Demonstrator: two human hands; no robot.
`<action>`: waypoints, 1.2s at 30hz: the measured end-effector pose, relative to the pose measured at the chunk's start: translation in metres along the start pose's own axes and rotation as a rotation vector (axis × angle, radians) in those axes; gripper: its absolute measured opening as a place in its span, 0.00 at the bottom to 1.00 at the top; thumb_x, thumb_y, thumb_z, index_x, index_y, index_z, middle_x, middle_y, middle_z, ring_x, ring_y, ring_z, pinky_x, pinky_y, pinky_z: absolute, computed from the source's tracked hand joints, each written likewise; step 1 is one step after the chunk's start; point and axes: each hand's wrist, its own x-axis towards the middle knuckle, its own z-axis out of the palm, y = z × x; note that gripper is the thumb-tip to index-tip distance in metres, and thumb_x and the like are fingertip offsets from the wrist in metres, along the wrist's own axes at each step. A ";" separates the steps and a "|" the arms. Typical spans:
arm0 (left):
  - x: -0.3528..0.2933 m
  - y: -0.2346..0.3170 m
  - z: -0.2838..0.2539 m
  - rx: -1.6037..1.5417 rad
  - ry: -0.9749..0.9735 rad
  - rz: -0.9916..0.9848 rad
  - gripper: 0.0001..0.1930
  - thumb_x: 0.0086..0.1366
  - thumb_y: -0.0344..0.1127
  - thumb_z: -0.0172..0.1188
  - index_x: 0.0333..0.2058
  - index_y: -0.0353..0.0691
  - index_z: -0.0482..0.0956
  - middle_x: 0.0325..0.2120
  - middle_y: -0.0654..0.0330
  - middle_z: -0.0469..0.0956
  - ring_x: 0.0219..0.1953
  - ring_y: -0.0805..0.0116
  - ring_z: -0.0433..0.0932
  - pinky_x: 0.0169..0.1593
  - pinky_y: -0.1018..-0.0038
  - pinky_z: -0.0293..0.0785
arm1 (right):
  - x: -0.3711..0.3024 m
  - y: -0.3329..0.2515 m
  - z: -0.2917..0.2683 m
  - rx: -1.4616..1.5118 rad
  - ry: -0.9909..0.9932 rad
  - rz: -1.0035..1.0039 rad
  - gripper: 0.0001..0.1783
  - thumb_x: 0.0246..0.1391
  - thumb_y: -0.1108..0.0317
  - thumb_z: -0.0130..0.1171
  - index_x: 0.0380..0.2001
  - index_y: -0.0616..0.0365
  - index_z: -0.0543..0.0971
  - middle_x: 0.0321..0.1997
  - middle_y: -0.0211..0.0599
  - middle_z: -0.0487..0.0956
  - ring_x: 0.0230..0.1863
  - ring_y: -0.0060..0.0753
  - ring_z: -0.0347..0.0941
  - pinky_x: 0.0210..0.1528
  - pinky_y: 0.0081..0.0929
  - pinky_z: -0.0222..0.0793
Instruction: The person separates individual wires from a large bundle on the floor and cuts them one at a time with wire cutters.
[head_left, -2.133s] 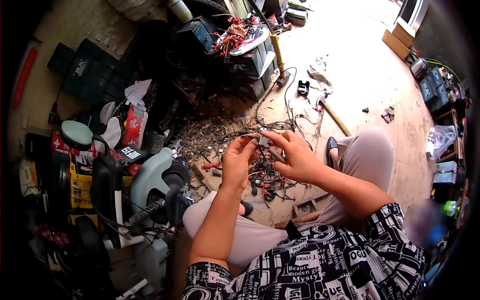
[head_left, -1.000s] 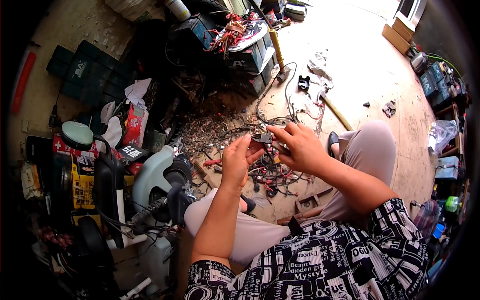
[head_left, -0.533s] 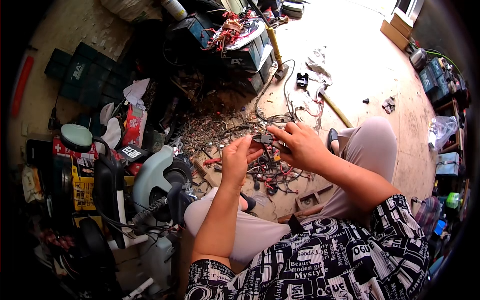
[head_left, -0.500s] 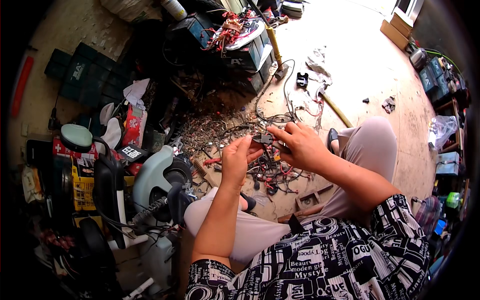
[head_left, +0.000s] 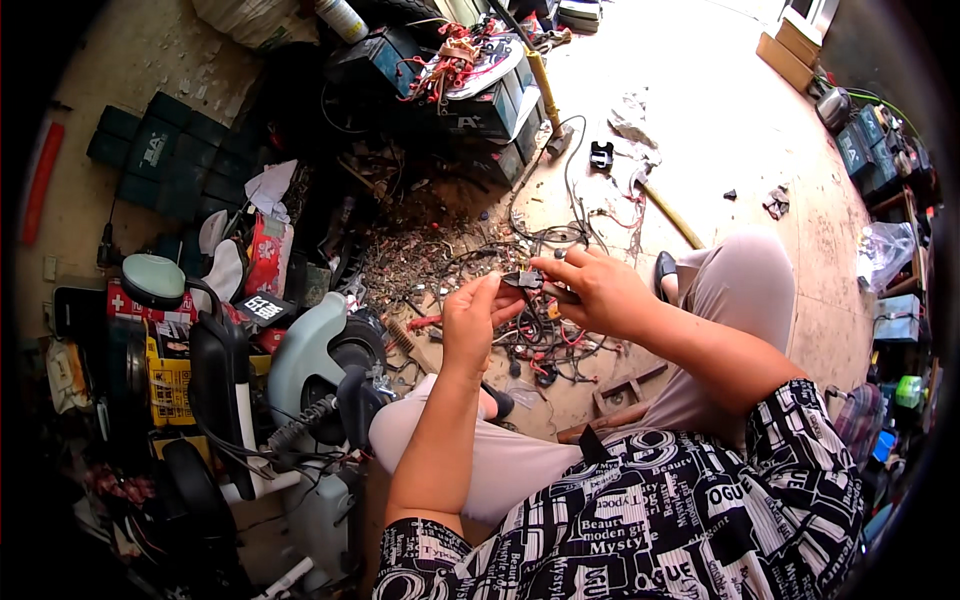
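Note:
In front of my crossed legs, my hands meet over a pile of cables. My right hand (head_left: 608, 292) is closed around the handles of a pair of pliers (head_left: 526, 280), whose dark metal head points left. Just beyond the jaws, the thumb and fingers of my left hand (head_left: 470, 318) pinch together. What they hold is too small and too hidden by the fingers to name. Underneath, a tangle of black and red cables (head_left: 560, 345) lies on the floor.
Small scrap and debris (head_left: 430, 235) spreads beyond my hands. A long-handled hammer (head_left: 672, 215) lies ahead to the right. Stacked batteries (head_left: 490, 110) stand at the back. Scooter parts (head_left: 310, 350) crowd my left. A rusty metal frame (head_left: 625, 395) lies near my right leg.
The pliers have turned slightly in my right hand, and their head catches more light. Both hands stay in nearly the same place.

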 end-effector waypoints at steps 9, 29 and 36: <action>0.004 -0.004 0.000 0.032 -0.006 -0.004 0.13 0.69 0.35 0.48 0.38 0.30 0.76 0.32 0.55 0.79 0.32 0.69 0.80 0.38 0.75 0.81 | 0.004 0.006 0.008 -0.010 -0.004 0.034 0.24 0.55 0.56 0.55 0.56 0.43 0.71 0.30 0.42 0.73 0.35 0.44 0.72 0.38 0.37 0.69; 0.003 -0.025 0.006 0.273 0.023 -0.007 0.13 0.71 0.40 0.43 0.29 0.40 0.70 0.18 0.65 0.68 0.16 0.79 0.62 0.19 0.85 0.57 | -0.005 0.029 0.034 -0.001 -0.150 0.177 0.14 0.51 0.57 0.56 0.29 0.57 0.71 0.25 0.43 0.76 0.30 0.49 0.74 0.34 0.43 0.70; 0.001 -0.012 -0.002 0.003 -0.174 -0.276 0.14 0.70 0.38 0.46 0.28 0.34 0.70 0.17 0.66 0.66 0.15 0.81 0.59 0.17 0.84 0.56 | -0.016 0.028 0.025 -0.003 -0.200 0.115 0.16 0.55 0.54 0.53 0.28 0.57 0.75 0.23 0.45 0.77 0.26 0.48 0.75 0.31 0.43 0.69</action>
